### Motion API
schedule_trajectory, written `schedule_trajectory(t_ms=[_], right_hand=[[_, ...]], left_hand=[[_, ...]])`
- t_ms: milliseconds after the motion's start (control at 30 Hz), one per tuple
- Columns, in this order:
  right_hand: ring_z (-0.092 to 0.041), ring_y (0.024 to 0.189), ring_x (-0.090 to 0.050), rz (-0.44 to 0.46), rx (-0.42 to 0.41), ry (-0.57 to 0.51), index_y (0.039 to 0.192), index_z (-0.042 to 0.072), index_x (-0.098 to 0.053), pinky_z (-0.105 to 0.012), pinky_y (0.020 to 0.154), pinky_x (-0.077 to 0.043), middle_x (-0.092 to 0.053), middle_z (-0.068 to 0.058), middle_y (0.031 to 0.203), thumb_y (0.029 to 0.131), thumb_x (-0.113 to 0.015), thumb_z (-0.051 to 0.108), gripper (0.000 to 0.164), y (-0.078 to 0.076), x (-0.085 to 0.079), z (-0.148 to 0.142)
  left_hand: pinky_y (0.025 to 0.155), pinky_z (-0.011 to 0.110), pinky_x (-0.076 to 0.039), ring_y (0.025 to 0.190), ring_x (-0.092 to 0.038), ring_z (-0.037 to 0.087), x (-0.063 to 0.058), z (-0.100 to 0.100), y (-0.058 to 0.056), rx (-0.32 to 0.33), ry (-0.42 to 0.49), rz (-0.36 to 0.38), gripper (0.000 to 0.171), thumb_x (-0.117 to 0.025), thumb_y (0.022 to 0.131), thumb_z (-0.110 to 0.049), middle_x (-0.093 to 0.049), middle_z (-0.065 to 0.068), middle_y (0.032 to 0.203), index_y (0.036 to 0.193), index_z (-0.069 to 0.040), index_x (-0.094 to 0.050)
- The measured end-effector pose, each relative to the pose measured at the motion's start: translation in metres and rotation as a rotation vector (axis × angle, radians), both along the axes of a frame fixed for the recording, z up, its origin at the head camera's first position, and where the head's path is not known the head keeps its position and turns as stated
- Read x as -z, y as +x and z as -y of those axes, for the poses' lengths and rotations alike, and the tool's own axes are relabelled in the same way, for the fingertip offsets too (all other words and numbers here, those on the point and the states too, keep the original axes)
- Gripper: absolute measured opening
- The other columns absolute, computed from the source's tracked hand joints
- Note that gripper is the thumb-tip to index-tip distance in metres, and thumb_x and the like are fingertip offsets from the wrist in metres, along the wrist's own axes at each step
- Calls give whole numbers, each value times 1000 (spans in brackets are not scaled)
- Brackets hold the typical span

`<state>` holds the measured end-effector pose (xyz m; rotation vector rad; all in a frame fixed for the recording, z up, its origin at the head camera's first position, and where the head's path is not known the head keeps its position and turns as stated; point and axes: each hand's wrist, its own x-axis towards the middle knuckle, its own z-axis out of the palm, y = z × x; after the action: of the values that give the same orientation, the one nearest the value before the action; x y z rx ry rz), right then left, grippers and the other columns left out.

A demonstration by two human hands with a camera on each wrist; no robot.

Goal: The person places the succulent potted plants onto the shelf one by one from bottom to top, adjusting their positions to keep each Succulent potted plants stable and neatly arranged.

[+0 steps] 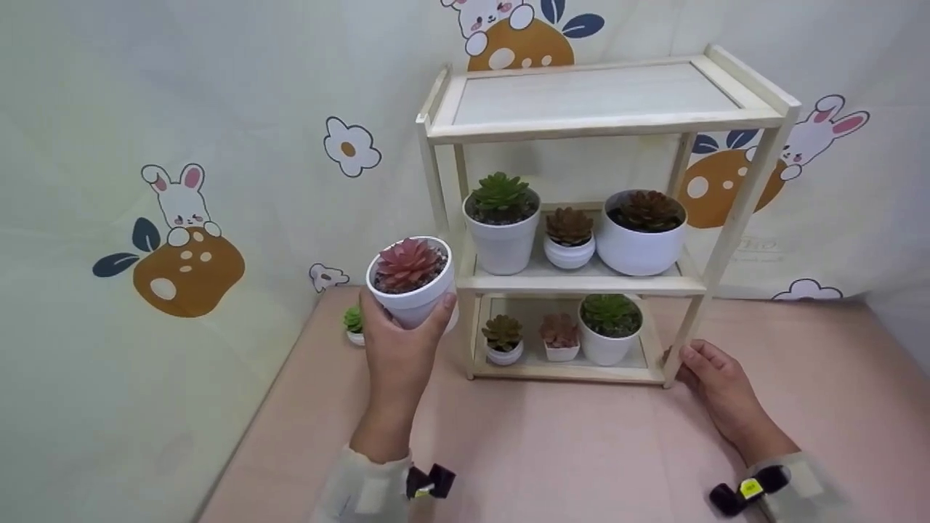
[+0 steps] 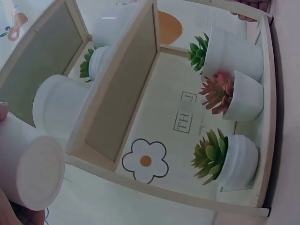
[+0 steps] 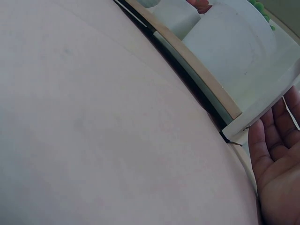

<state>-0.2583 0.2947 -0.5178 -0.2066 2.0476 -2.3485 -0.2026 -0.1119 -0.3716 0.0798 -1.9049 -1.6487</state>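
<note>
In the head view my left hand grips a white pot with a red succulent, held up left of the wooden shelf. The left wrist view shows the underside of this pot. My right hand holds the shelf's front right leg low down, thumb in front and fingertips just showing behind. On the middle tier stand a tall green succulent pot, a small brown one and a wide brown one. The bottom tier bears three potted succulents, among them a green one.
A small green potted plant stands on the pink tabletop behind my left hand. The shelf's top board rises high near the printed backdrop. A small pink succulent sits mid bottom tier.
</note>
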Motion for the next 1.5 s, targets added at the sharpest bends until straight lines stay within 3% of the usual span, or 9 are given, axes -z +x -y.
schedule_trajectory(t_ms=[333, 600, 800, 1000, 1200, 1367, 1500], right_hand=[[-9, 97, -62, 12, 1, 4, 113, -13, -51, -25, 85, -51, -67, -3, 105, 101, -50, 21, 35, 0, 1, 0], [-8, 97, -63, 6, -17, -5, 111, -10, -53, -24, 85, -51, -67, -1, 103, 100, -51, 21, 33, 0, 1, -1], [-10, 95, -64, 1, 4, -9, 108, -12, -53, -25, 84, -52, -68, -3, 101, 100, -51, 20, 33, -1, 0, 0], [-12, 95, -64, -16, -28, -41, 109, -17, -49, -27, 83, -52, -68, -5, 103, 101, -49, 16, 34, 0, 0, 2], [-11, 93, -64, -14, -19, -48, 107, -11, -55, -26, 82, -52, -68, -3, 101, 100, -50, 16, 28, 0, -1, 0], [-10, 96, -63, 7, -17, -18, 111, -11, -55, -25, 84, -52, -67, -3, 105, 100, -51, 19, 32, -2, 0, -1], [-10, 98, -63, 30, -15, 9, 114, -10, -53, -25, 86, -51, -64, -5, 110, 100, -51, 22, 35, -1, 0, -1]], left_hand=[[103, 43, -41, 126, -40, 13, -31, -5, 0, 4, -91, -10, 101, -83, 65, -54, -39, -5, 138, 144, -24, -28], [103, 42, -40, 126, -41, 12, -61, -6, -4, 48, -153, -66, 98, -82, 68, -53, -41, -5, 139, 144, -23, -28], [104, 40, -38, 126, -41, 11, -82, -8, -6, 95, -147, -121, 97, -82, 70, -47, -41, -2, 140, 146, -21, -27], [95, 35, -47, 117, -48, 13, -104, -8, -4, 124, -137, -147, 97, -84, 67, -46, -46, -1, 134, 143, -18, -30], [89, 36, -50, 109, -52, 16, -116, -8, 2, 148, -117, -125, 94, -85, 67, -45, -50, -1, 127, 140, -17, -33], [90, 37, -49, 109, -51, 17, -125, -10, 7, 171, -100, -174, 89, -84, 70, -40, -51, 1, 124, 139, -17, -33], [89, 36, -49, 109, -52, 17, -139, -17, 8, 204, -105, -197, 88, -84, 71, -36, -51, 2, 124, 140, -17, -32]])
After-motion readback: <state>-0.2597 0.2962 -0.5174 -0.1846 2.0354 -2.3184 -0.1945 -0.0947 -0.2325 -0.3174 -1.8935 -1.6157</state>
